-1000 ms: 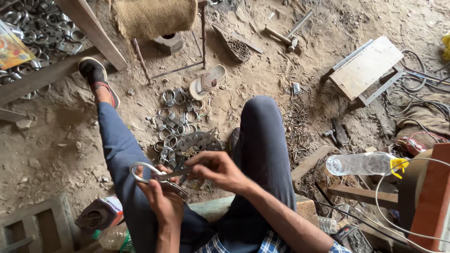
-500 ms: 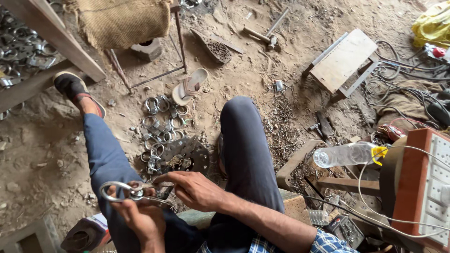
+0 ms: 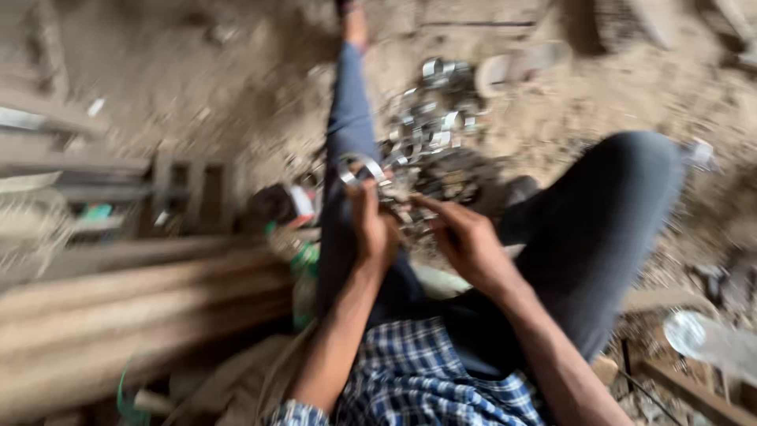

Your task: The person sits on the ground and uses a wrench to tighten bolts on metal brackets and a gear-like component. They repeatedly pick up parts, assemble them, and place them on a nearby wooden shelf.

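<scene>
Frame blurred by motion. At nine o'clock: wooden planks (image 3: 118, 308) stacked by the person's side. Centre: left hand (image 3: 372, 229) closed around a metal ring clamp (image 3: 359, 167), which projects from the fist toward twelve o'clock. Right hand (image 3: 461, 237), just beside at three o'clock, fingers pinched at the clamp's tail; its exact hold cannot be told. Heap of similar rings (image 3: 430, 126) lies on the dirt floor (image 3: 236, 71) between the legs at twelve o'clock. Judgement: one piece in hand, many awaiting. Plastic bottle (image 3: 706, 339) at four o'clock.
</scene>
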Motion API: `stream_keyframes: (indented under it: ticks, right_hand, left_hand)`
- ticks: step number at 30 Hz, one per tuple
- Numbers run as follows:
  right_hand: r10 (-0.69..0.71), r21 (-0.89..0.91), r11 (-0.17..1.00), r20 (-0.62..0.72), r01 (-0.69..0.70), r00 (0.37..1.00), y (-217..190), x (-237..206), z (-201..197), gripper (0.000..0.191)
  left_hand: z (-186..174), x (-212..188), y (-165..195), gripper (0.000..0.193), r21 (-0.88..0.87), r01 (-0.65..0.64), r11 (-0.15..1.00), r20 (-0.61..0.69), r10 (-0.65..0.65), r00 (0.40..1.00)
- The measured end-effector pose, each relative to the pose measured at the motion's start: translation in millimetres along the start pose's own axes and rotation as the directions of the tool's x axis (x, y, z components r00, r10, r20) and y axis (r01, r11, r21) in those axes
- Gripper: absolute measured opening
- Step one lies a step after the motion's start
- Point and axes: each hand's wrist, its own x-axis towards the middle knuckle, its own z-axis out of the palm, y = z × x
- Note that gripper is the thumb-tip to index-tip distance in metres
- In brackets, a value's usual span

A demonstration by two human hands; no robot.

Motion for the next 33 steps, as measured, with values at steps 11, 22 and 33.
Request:
stream_keyframes:
  ticks: [11,22,33]
  right_hand:
    - [-0.038,-0.005,0.999,0.067,0.039,0.997,-13,1,15,0.045]
    - [-0.084,-0.027,0.996,0.159,0.090,0.984,-11,6,10,0.043]
    - [-0.147,0.178,0.979,0.277,0.099,0.950,-16,-3,-5,0.042]
  left_hand:
    - [49,-16,36,0.030,-0.120,-0.151,0.981,0.277,0.179,0.944]
    - [42,-15,56,0.040,-0.163,0.072,0.984,0.408,0.001,0.913]
    - [53,-45,99,0.036,0.272,-0.009,0.962,0.378,-0.099,0.920]
